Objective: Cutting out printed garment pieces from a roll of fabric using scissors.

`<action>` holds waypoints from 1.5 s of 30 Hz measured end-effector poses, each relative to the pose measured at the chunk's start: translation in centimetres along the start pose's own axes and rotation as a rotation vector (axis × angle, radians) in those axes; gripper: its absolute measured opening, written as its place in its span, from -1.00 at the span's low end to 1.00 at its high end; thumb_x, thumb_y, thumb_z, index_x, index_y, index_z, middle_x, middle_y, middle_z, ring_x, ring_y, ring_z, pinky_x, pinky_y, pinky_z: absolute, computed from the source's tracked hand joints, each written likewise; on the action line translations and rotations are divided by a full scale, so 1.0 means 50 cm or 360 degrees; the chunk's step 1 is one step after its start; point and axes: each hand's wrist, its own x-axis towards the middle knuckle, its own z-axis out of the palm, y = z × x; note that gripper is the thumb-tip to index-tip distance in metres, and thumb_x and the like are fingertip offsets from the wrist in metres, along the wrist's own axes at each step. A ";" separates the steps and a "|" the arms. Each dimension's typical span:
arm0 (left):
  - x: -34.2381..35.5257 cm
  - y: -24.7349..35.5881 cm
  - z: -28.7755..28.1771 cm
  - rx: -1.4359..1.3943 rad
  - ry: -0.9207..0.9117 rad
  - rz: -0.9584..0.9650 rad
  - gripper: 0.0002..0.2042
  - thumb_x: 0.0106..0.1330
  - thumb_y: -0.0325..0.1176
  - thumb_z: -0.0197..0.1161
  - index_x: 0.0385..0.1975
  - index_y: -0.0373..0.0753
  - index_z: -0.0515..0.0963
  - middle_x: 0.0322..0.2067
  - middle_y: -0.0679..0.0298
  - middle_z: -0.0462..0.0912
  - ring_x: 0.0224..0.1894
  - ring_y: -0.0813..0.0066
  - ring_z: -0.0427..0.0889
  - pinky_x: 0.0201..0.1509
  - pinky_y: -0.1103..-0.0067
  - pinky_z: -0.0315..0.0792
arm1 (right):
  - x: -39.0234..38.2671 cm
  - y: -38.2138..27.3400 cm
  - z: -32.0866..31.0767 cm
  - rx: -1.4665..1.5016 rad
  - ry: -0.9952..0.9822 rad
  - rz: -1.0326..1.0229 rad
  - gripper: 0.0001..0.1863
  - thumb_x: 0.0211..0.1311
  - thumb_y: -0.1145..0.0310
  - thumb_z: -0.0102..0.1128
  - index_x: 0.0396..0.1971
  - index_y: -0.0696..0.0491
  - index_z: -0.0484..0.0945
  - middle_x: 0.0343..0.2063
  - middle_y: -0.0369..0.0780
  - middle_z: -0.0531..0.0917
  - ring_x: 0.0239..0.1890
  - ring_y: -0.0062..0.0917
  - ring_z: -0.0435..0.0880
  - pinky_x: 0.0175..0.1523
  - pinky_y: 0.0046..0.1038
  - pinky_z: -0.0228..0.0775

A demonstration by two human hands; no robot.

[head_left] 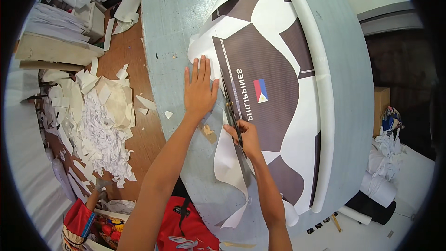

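A large printed sheet (269, 93) lies on the blue-grey table, with dark brown pinstriped garment shapes, lettering and a small flag on a white ground. Its long right side is rolled up. My right hand (246, 138) is closed round the handles of black scissors (231, 111), whose blades point away from me along the left edge of a dark shape. Below my grip, a cut white strip (227, 160) curls off to the left. My left hand (200, 92) rests flat on the white margin beside the blades, its fingers stretched out.
A small scrap (209, 133) lies near my left wrist. Left of the table (172, 14), crumpled white paper (104, 130) covers the wooden floor. At lower left are another person's gloved hand (101, 184) and a red bag or cloth (186, 227). White rolls (378, 188) lie at right.
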 end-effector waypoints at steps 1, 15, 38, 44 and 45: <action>0.000 0.000 0.000 0.0001 -0.0011 -0.0007 -0.37 0.46 -0.08 -0.13 0.43 -0.30 0.06 0.46 0.17 0.03 0.52 0.26 -0.09 0.54 0.18 -0.25 | 0.002 -0.008 0.003 -0.0049 -0.0001 -0.0003 -0.56 0.08 0.12 0.49 -0.69 0.03 0.41 -0.79 -0.42 0.37 -0.74 -0.77 0.30 -0.60 -0.62 0.06; 0.000 0.004 -0.002 0.0007 -0.0070 -0.0022 -0.38 0.46 -0.07 -0.14 0.43 -0.28 0.05 0.47 0.18 0.02 0.52 0.27 -0.10 0.54 0.19 -0.23 | 0.078 -0.077 0.021 -0.0106 0.0012 -0.0064 -0.56 0.07 0.13 0.49 -0.69 0.05 0.43 -0.79 -0.41 0.37 -0.77 -0.76 0.30 -0.65 -0.63 0.04; -0.002 0.009 -0.027 -0.0122 -0.0135 -0.0073 -0.37 0.41 -0.15 -0.02 0.42 -0.29 0.07 0.45 0.16 0.06 0.51 0.24 -0.03 0.53 0.19 -0.23 | 0.264 -0.237 0.014 -0.0260 -0.0202 -0.0177 -0.54 0.06 0.05 0.48 -0.68 0.06 0.47 -0.75 -0.40 0.41 -0.77 -0.78 0.34 -0.67 -0.65 0.10; 0.002 0.015 -0.024 -0.0160 -0.0084 -0.0051 -0.37 0.39 -0.16 0.00 0.41 -0.30 0.10 0.44 0.16 0.08 0.51 0.24 -0.04 0.53 0.18 -0.21 | 0.318 -0.292 0.021 -0.0376 -0.0225 -0.0223 -0.55 0.05 0.04 0.49 -0.67 0.06 0.48 -0.76 -0.39 0.42 -0.78 -0.76 0.35 -0.67 -0.65 0.11; 0.004 0.014 -0.023 -0.0157 -0.0079 -0.0044 -0.37 0.39 -0.16 0.00 0.41 -0.30 0.10 0.44 0.16 0.08 0.51 0.24 -0.04 0.53 0.18 -0.21 | 0.322 -0.297 0.021 -0.0377 -0.0249 -0.0237 -0.54 0.04 0.04 0.49 -0.68 0.06 0.48 -0.76 -0.39 0.42 -0.78 -0.75 0.36 -0.66 -0.65 0.12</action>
